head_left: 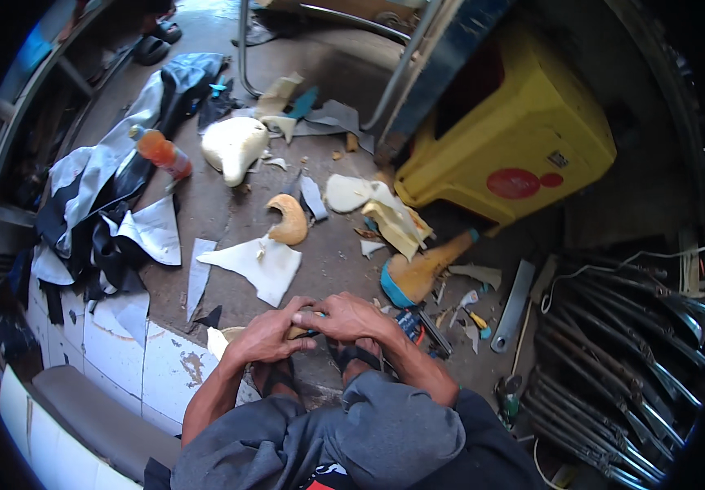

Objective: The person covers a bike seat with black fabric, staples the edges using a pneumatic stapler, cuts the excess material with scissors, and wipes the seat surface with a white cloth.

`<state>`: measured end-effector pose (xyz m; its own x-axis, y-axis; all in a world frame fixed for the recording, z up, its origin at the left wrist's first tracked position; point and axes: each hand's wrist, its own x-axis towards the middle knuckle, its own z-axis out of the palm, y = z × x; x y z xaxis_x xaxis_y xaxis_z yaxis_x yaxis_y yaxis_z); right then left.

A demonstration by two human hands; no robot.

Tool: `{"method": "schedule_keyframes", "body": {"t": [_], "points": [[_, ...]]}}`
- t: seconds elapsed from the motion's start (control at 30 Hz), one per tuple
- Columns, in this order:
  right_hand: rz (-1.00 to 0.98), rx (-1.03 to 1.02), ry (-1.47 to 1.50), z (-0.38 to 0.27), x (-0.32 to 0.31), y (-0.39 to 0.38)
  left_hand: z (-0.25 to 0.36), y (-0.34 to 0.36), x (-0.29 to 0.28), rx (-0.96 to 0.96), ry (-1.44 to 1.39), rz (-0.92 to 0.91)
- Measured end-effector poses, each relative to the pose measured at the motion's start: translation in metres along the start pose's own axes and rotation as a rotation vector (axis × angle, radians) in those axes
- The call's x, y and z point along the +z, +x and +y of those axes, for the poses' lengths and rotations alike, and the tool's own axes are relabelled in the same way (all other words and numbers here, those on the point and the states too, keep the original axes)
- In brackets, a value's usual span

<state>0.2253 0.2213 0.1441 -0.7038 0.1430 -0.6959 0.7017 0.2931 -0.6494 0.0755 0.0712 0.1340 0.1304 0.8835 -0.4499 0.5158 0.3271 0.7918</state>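
My left hand [269,333] and my right hand [351,316] meet in front of my knees, above my sandalled feet. Both have curled fingers, closed around something small. Only a tan bit and a blue bit show between them, so I cannot make out its kind. Beside my left wrist is a cream foam piece [220,339]; whether that hand touches it is unclear. Just beyond the hands, a flat white foam sheet [266,268] lies on the floor, with a curved tan foam piece [289,220] above it.
A white saddle-shaped foam piece [234,147], an orange bottle [164,153] and fabric scraps [83,196] lie far left. Right are a yellow plastic stool [524,131] on its side, a tan-and-blue saddle shape [418,273], a metal strip [514,306] and stacked metal tubes [613,367].
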Motion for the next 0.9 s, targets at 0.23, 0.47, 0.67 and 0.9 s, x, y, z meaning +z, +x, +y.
{"method": "schedule_keyframes", "body": {"t": [0.23, 0.47, 0.67, 0.9], "points": [[0.739, 0.040, 0.385, 0.109, -0.015, -0.052, -0.015, 0.002, 0.005, -0.089, -0.321, 0.413], [0.713, 0.494, -0.125, 0.211, 0.022, -0.130, -0.023, 0.008, 0.017, -0.166, -0.883, 0.430], [0.660, 0.526, -0.212, 0.199, 0.108, -0.099, -0.027, 0.022, 0.029, -0.208, -1.050, 0.391], [0.860, 0.192, 0.074, 0.225, 0.118, -0.124, -0.022, 0.004, 0.012, -0.195, -1.121, 0.431]]}}
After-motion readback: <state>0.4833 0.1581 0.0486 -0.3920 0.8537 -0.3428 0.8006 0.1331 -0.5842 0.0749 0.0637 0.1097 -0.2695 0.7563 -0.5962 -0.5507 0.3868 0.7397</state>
